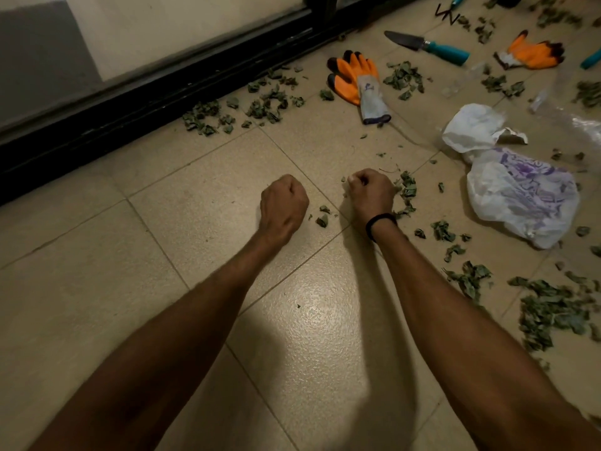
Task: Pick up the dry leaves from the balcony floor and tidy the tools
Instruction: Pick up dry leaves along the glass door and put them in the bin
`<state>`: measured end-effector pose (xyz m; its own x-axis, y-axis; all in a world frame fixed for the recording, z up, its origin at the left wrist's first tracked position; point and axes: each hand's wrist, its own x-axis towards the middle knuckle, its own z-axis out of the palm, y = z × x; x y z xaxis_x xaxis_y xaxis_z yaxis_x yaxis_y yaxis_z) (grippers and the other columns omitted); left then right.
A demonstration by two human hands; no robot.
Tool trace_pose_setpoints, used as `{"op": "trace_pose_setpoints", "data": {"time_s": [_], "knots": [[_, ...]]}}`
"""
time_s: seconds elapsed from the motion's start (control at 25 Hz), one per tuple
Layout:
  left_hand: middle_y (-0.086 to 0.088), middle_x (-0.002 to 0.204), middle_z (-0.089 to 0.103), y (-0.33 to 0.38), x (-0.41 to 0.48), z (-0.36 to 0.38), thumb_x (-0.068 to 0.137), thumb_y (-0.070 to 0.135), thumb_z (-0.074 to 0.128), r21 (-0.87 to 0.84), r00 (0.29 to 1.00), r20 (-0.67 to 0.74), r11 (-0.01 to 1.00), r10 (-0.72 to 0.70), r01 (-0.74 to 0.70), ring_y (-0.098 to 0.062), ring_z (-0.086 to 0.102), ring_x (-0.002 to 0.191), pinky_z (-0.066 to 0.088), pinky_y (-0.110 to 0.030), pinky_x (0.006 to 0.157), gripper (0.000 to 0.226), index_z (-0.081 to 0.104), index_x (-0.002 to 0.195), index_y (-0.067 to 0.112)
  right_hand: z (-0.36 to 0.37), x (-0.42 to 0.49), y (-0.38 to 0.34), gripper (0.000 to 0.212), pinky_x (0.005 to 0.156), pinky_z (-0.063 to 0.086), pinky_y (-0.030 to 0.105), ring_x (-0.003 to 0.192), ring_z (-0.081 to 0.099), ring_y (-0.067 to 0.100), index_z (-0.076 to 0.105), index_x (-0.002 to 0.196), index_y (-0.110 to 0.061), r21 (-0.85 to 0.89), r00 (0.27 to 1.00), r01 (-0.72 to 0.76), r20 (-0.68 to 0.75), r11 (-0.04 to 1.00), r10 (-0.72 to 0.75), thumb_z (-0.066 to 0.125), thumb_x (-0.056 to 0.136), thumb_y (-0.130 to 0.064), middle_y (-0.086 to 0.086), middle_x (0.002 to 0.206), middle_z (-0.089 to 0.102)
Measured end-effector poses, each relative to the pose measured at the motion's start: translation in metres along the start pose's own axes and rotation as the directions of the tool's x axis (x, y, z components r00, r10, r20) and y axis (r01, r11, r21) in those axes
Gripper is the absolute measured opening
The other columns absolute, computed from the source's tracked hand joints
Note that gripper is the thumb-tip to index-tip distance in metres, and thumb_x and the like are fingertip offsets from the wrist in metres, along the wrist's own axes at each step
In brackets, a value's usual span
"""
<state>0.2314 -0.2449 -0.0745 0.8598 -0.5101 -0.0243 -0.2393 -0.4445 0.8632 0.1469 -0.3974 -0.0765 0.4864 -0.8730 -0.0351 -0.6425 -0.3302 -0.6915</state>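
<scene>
Dry green leaves lie scattered over the tiled balcony floor, with a small clump (406,190) right beside my right hand (370,193). That hand is curled into a fist on the floor and bits of leaf show at its fingers. My left hand (283,203) is also curled into a fist, a little to the left, and no leaf shows in it. A few loose leaves (322,219) lie between the two hands. A teal-handled trowel (429,45) and two orange gloves (357,79) (530,53) lie further away.
A white and purple plastic bag (520,196) lies crumpled to the right of my hands. More leaf piles sit along the black door track (162,89) and at the lower right (553,310). A black hand rake (447,13) and clear plastic (572,115) lie at the top right.
</scene>
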Motion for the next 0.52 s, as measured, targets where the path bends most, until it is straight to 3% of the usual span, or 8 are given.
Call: {"op": "trace_pose_setpoints", "data": {"time_s": [0.12, 0.24, 0.36, 0.44, 0.52], "knots": [[-0.002, 0.061, 0.053, -0.003, -0.007, 0.009, 0.095, 0.036, 0.035, 0.127, 0.998, 0.009, 0.99, 0.061, -0.061, -0.016, 0.049, 0.055, 0.042, -0.034, 0.055, 0.042, 0.051, 0.067, 0.01, 0.007, -0.001, 0.001, 0.015, 0.082, 0.043, 0.024, 0.097, 0.057, 0.017, 0.072, 0.097, -0.014, -0.114, 0.993, 0.111, 0.049, 0.987, -0.106, 0.057, 0.095, -0.014, 0.005, 0.101, 0.063], [-0.002, 0.078, 0.058, -0.01, -0.016, 0.012, 0.105, 0.046, 0.036, 0.282, 0.962, 0.152, 0.923, 0.226, -0.262, -0.017, 0.053, 0.071, 0.046, -0.036, 0.067, 0.042, 0.055, 0.085, 0.014, 0.008, -0.009, -0.001, 0.017, 0.086, 0.046, 0.027, 0.097, 0.058, 0.017, 0.071, 0.102, -0.013, -0.103, 0.984, 0.157, 0.1, 0.982, -0.147, 0.055, 0.096, -0.014, 0.004, 0.103, 0.065], [-0.002, 0.094, 0.059, -0.022, -0.029, 0.019, 0.095, 0.057, 0.049, 0.341, 0.892, 0.308, 0.837, 0.33, -0.427, -0.019, 0.051, 0.085, 0.043, -0.035, 0.077, 0.044, 0.06, 0.104, 0.015, 0.005, -0.016, -0.001, 0.017, 0.086, 0.05, 0.027, 0.094, 0.062, 0.014, 0.072, 0.102, -0.012, 0.014, 0.991, 0.094, 0.09, 0.995, -0.095, 0.058, 0.094, -0.017, 0.004, 0.101, 0.071], [-0.006, 0.089, 0.058, -0.029, -0.031, 0.024, 0.095, 0.047, 0.058, 0.378, 0.873, 0.28, 0.789, 0.4, -0.483, -0.023, 0.052, 0.081, 0.041, -0.036, 0.073, 0.036, 0.06, 0.098, 0.011, 0.003, -0.018, -0.001, 0.017, 0.087, 0.05, 0.027, 0.092, 0.063, 0.013, 0.073, 0.1, -0.012, 0.038, 0.997, 0.036, 0.06, 0.999, -0.039, 0.061, 0.093, -0.021, 0.002, 0.1, 0.072], [-0.004, 0.085, 0.053, -0.023, -0.032, 0.021, 0.102, 0.032, 0.053, 0.349, 0.9, 0.194, 0.83, 0.39, -0.435, -0.022, 0.05, 0.078, 0.042, -0.037, 0.07, 0.021, 0.055, 0.094, 0.013, 0.002, -0.024, -0.002, 0.018, 0.086, 0.052, 0.032, 0.09, 0.063, 0.013, 0.072, 0.098, -0.013, 0.072, 0.996, 0.034, 0.075, 0.997, -0.039, 0.064, 0.092, -0.027, 0.002, 0.096, 0.071]]}}
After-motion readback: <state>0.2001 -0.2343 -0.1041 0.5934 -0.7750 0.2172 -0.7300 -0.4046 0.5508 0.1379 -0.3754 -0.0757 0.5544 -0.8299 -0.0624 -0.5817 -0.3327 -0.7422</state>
